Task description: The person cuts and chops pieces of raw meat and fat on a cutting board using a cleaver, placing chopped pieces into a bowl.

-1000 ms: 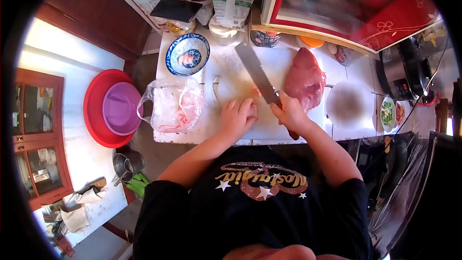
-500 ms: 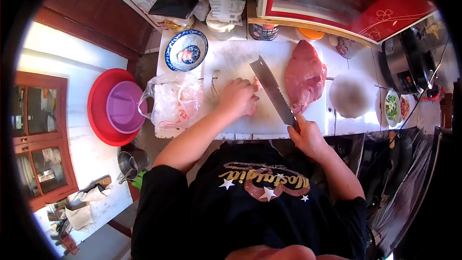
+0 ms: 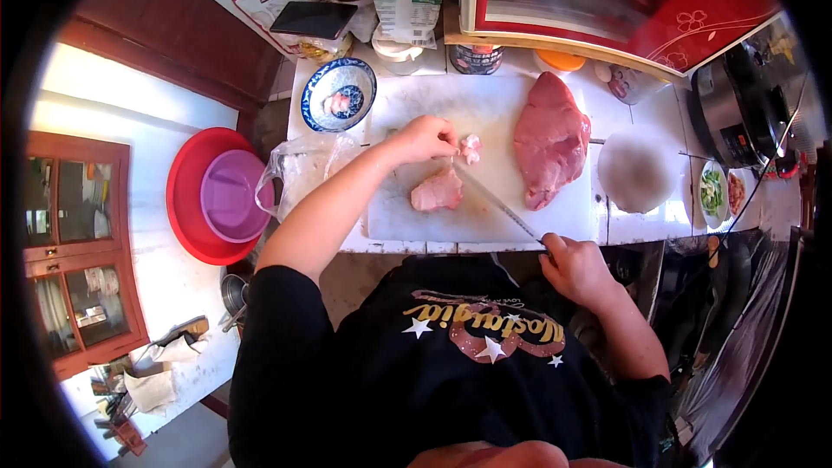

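Note:
My right hand (image 3: 579, 270) is wrapped round the handle of a large knife (image 3: 500, 201), its blade edge-on and slanting up and left over the white cutting board (image 3: 390, 224). My left hand (image 3: 429, 139) is pinched near the blade's tip; what its fingers hold is too small to make out. Just below that hand lies a small piece of pink meat (image 3: 437, 190). Pale scraps (image 3: 471, 149) lie right of my fingers. A large slab of meat (image 3: 551, 140) rests on the board's right side.
Left of the board are a blue-and-white bowl (image 3: 339, 94) and a clear plastic bag (image 3: 303, 160). A pot (image 3: 473, 59) and a white tub (image 3: 399, 54) stand behind. Plates of food (image 3: 712, 194) lie far right. Red and purple basins (image 3: 184, 195) are at left.
My left hand has moved up, off the small meat piece. The knife has turned edge-on, its tip near my left fingers. My right hand has shifted right and down.

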{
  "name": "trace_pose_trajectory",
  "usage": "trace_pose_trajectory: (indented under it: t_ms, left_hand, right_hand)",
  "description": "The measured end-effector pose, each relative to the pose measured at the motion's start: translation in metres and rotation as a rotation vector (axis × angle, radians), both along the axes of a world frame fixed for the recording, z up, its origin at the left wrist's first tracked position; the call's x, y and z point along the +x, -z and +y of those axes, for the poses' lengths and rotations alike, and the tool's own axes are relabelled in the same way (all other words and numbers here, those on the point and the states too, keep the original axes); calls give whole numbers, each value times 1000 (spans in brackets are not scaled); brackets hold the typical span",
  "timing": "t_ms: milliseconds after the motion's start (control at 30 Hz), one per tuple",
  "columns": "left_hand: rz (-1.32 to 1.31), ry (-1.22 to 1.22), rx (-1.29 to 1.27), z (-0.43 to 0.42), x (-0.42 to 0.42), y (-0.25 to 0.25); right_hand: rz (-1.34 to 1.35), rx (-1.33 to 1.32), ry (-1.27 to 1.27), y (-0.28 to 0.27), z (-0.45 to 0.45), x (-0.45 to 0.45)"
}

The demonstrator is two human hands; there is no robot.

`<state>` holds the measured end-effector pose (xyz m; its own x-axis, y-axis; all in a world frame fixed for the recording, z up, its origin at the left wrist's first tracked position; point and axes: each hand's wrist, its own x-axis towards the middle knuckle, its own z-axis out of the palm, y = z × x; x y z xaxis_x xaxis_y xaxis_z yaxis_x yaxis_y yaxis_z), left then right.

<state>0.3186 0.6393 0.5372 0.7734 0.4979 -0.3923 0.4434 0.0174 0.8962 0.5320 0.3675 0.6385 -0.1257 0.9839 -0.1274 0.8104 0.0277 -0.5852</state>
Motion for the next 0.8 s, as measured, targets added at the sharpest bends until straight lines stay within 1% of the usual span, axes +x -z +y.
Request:
trace_pose_trajectory:
  t_ms: [67,133,200,233,267,300,367,467,600,633,667,733,800]
  left_hand:
    - [66,222,346,6,5,-3]
    - [101,250,376,8,12,-9]
    - [137,278,407,11,21,-12]
    - [199,331,415,13,25,-12]
    - [263,382,422,13,27,-15]
    - [267,382,421,12,29,-17]
    - [261,427,505,8,32,-22]
    - [277,496,501,12,34,-24]
    - [247,600,521,6,47,-22]
    - [128,557,432,-3,59,-22]
    - [118,525,344,-4,66,-34]
    - [96,453,172,-7,81,-60]
    - [-20,324,170,8,74,-85]
  right_hand:
    - [-119,76,-119,-1,11,-1]
    - [-202,123,-189,3,23,-2]
    - [-297,101,-237,10,40,-7]
    - [-336,82,-260,15,48,-8]
    - [-333,83,-259,22,55,-10]
    - [-325,76,-278,28,61,-11]
    - [-322,35,-298,30,76,-20]
    - [-294,17,-360,39,97,-35]
    - [-356,48,-427,48,113,-45]
    - [-364,44,-441,47,117,-46]
    - [-372,40,-456,47,120,-46]
    - [-407,132,-430,56,108,-46]
    - [-417,249,-391,63,94,-43]
